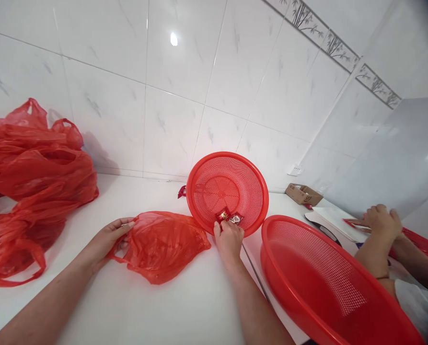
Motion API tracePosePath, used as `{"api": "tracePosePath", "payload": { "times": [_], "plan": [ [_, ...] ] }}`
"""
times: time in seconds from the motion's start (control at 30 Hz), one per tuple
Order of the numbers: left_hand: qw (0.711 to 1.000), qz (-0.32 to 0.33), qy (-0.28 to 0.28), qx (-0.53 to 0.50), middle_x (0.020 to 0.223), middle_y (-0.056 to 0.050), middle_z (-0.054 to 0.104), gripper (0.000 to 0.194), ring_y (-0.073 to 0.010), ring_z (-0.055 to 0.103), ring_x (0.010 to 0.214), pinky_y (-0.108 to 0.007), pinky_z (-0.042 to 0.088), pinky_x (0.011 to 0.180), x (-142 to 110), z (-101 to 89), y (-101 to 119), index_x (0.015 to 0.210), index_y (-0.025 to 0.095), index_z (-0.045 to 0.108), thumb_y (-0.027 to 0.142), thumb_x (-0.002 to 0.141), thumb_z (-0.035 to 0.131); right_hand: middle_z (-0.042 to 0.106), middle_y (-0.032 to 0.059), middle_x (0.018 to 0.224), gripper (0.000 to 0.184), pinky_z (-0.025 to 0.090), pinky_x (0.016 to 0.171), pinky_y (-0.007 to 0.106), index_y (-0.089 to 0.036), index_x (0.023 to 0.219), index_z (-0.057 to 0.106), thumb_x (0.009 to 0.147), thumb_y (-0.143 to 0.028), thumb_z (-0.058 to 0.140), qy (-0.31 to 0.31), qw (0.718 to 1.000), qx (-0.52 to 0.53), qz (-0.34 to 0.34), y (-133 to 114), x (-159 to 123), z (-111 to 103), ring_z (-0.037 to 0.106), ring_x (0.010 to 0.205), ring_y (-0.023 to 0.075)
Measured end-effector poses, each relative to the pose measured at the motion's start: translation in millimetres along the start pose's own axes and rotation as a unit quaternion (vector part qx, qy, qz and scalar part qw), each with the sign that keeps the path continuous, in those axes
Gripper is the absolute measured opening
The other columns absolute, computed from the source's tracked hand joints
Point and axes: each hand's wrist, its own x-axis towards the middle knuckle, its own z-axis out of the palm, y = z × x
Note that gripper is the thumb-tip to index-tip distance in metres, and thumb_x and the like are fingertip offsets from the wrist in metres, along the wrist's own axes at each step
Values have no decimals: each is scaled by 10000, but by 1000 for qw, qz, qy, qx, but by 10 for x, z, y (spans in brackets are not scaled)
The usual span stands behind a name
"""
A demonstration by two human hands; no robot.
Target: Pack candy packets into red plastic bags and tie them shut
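My left hand (115,237) is closed on the gathered edge of a thin red plastic bag (167,244), which lies crumpled on the white table. My right hand (230,237) reaches over the near rim of a red mesh basket (253,191), its fingers curled at two small shiny packets. One is a red packet (222,214) with a gold patch; the other packet (237,219) has a white label with dark characters. The basket tilts so that its inside faces me. The fingertips are partly hidden behind the packets and the hand.
A larger red basket (307,273) stands at right. Many red plastic bags (44,172) are heaped at left. A small cardboard box (303,194) sits by the tiled wall. Another person's hands (382,220) are at far right. A dark red scrap (181,191) lies behind the mesh basket.
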Motion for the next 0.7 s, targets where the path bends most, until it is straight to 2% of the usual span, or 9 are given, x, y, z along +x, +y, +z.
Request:
{"api": "tracePosePath", "payload": {
  "times": [0.27,0.37,0.43,0.47,0.5,0.57,0.63,0.7],
  "plan": [
    [999,-10,-17,-35,621,55,572,442,-57,465,455,-153,426,435,-14,6,6,975,201,610,381,611,785,644,50,762,327,311,789,339,-174,705,642,898,-332,430,-26,1000,13,11,7,-17,-5,547,773,179],
    [999,-12,-21,-44,638,55,578,425,-47,468,453,-146,422,433,-4,6,-4,984,198,606,366,634,776,630,92,982,287,349,814,355,-188,767,671,878,-342,456,-51,998,25,33,38,37,-5,534,952,227],
    [999,-8,-16,-46,646,48,587,414,-46,473,451,-146,423,429,10,-2,-22,975,191,606,352,635,778,504,131,1260,262,361,873,389,-198,955,666,824,-386,539,-68,995,31,70,61,137,-3,435,1164,288],
    [999,-3,-16,-47,648,44,590,408,-46,475,451,-147,423,427,17,-6,-32,967,187,606,347,634,779,392,147,1376,396,362,897,416,-210,1110,613,777,-424,594,-88,991,32,96,73,206,1,355,1249,320],
    [999,2,-17,-49,648,41,590,402,-46,476,451,-146,421,423,23,-9,-42,959,184,607,343,634,781,275,158,1453,608,365,908,446,-230,1266,505,724,-468,643,-118,985,34,124,86,283,8,276,1306,348],
    [998,7,-21,-54,650,37,592,390,-48,481,455,-146,415,418,29,-10,-54,946,183,604,345,638,779,99,165,1516,972,377,898,491,-284,1444,208,643,-580,672,-191,965,33,176,118,446,39,177,1354,379],
    [998,8,-27,-58,643,37,589,376,-50,486,458,-146,407,413,23,-2,-54,931,181,600,351,645,776,49,178,1522,1039,377,897,511,-291,1469,62,660,-692,575,-251,945,18,210,165,588,93,185,1353,390],
    [998,6,-29,-61,632,39,588,370,-52,486,454,-146,400,406,8,11,-43,918,180,595,352,644,775,151,233,1486,949,363,907,516,-220,1471,83,742,-728,418,-284,932,-3,223,224,693,160,276,1315,388]
  ]
}}
